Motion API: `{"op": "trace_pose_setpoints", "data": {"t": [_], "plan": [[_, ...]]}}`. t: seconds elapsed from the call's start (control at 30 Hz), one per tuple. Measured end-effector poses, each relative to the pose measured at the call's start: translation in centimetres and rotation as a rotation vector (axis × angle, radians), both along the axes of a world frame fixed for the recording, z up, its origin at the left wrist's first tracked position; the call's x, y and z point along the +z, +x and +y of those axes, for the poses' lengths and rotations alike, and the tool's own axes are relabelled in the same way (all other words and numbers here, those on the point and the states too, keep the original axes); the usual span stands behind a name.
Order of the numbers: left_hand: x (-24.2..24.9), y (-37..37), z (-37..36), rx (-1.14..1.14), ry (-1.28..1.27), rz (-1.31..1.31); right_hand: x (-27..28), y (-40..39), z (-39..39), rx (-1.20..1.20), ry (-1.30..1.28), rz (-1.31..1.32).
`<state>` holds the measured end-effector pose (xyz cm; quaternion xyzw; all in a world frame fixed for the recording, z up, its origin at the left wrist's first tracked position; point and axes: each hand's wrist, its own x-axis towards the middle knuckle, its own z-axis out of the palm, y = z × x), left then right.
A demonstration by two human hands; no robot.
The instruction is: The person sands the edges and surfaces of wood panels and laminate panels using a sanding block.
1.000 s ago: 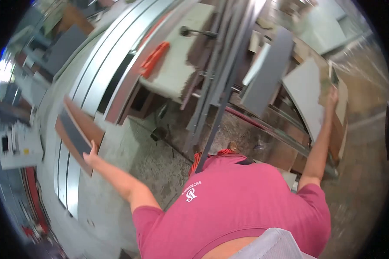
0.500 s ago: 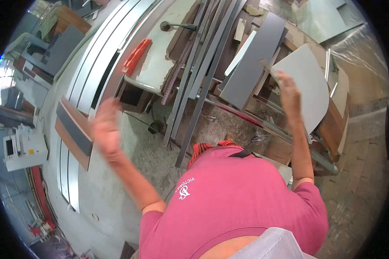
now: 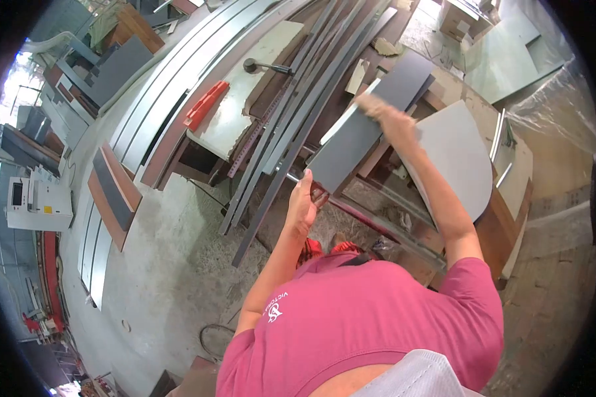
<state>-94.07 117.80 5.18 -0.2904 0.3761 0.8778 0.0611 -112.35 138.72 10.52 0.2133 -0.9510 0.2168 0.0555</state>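
A long dark grey board (image 3: 361, 145) lies on a stack of panels in front of me. My left hand (image 3: 303, 206) is at its near end, thumb along the corner and fingers curled below the edge. Over the board's far half reaches my right hand (image 3: 392, 124), its fingers smeared by motion and pointing left across the surface. A narrow white strip (image 3: 347, 116) sticks out along the board's left side. To the right of my right forearm rests a light grey panel (image 3: 453, 159) with a rounded edge.
Long dark metal bars (image 3: 291, 126) lie left of the board. Beyond them are a red tool-like piece (image 3: 206, 104) and a black-handled lever (image 3: 266, 67). A sliding metal table (image 3: 169, 79) runs at left, with brown and grey boards (image 3: 114, 195) on it. Plastic sheeting (image 3: 543, 99) hangs at right.
My left hand has come from the far left over to the grey board's near end. My right hand has swung left from the rounded panel to above the grey board.
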Motion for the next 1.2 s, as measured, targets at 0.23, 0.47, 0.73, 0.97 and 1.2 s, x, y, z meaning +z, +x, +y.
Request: {"op": "trace_pose_setpoints", "data": {"t": [0.23, 0.47, 0.73, 0.97, 1.2], "plan": [[-1.3, -1.6, 0.1, 0.024, -0.208, -0.109, -5.3, -3.2, -2.2, 0.47, -0.135, 0.212], [0.6, -2.0, -0.6, -0.245, -0.386, -0.11, -8.2, -22.1, 6.6, -0.309, 0.49, 0.355], [0.4, -2.6, -1.2, -0.22, -0.388, -0.04, -8.9, -32.9, 11.9, -0.59, 0.13, 0.105], [1.6, -2.4, -1.0, -0.22, -0.446, -0.036, -6.6, -29.0, 11.1, -0.283, 0.093, 0.13], [6.3, -3.7, -3.7, -0.137, -0.797, 0.201, 9.0, -2.9, -6.0, 0.532, -0.327, 0.117]]}}
